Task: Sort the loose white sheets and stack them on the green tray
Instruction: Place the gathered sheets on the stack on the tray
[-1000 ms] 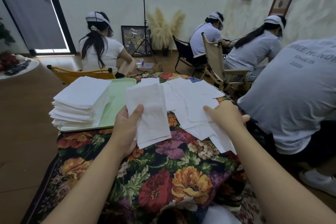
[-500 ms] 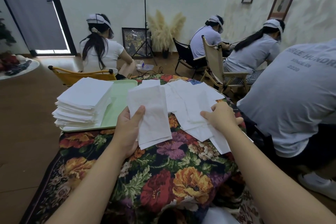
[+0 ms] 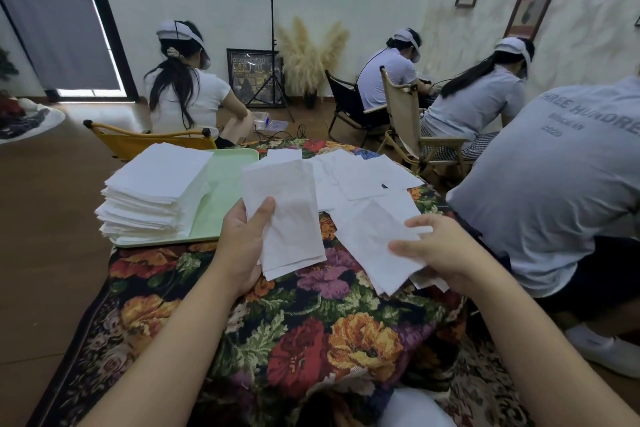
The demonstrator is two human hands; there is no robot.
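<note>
Both grips pinch sheets: left hand point(image 3: 242, 239), right hand point(image 3: 446, 250) (seated person point(image 3: 540, 191) close beside).

Head cam, looking fwd/down, close over table point(image 3: 311, 340).

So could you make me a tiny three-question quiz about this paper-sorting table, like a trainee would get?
1. True or false: the green tray already carries a stack of white sheets.
2. Which hand lifts a single sheet off the loose pile? A) left hand B) right hand
3. Fill in: the left hand holds a small bundle of sheets above the ______ tablecloth.

Key: 1 true. 2 B; the right hand pinches one sheet. 3 floral.
</note>
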